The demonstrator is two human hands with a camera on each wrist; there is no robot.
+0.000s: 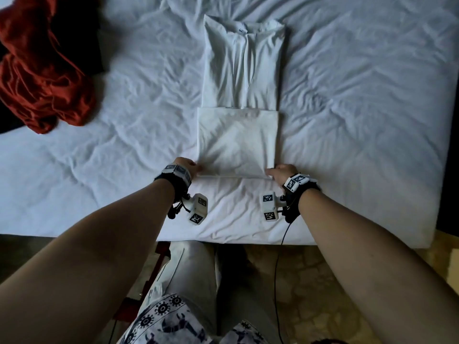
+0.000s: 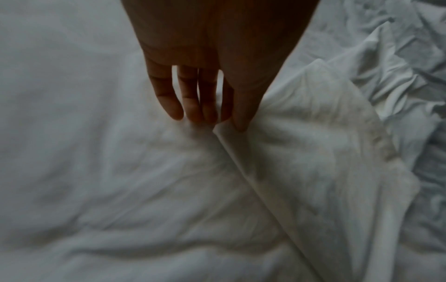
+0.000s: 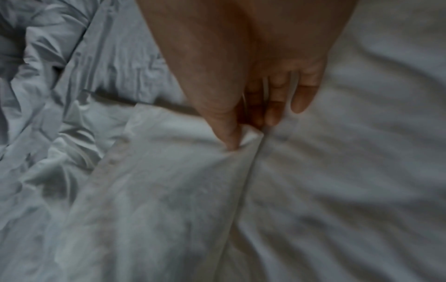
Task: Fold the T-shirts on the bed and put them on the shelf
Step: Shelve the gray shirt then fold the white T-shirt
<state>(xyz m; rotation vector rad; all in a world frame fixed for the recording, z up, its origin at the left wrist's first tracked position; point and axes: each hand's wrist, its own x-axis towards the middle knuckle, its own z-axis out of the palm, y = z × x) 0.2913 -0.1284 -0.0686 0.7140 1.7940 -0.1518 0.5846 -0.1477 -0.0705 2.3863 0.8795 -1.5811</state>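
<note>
Your fingers (image 2: 237,106) on both hands pinch the near corners of the white T-shirt (image 1: 238,135), left hand (image 1: 185,164) and right hand (image 1: 283,172), on the bed (image 1: 360,108), its near part folded over.

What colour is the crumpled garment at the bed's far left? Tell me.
Rust red, clearest in the head view.

Both forearms were bare. Each wrist wore a black strap (image 1: 179,182) ringed with white black-patterned marker tiles, carrying a white boxy marker-tagged camera (image 1: 198,208); a thin black cable (image 1: 278,256) hung from the right one. Light grey trousers (image 1: 191,276); white dark-patterned shirt (image 1: 169,321).
</note>
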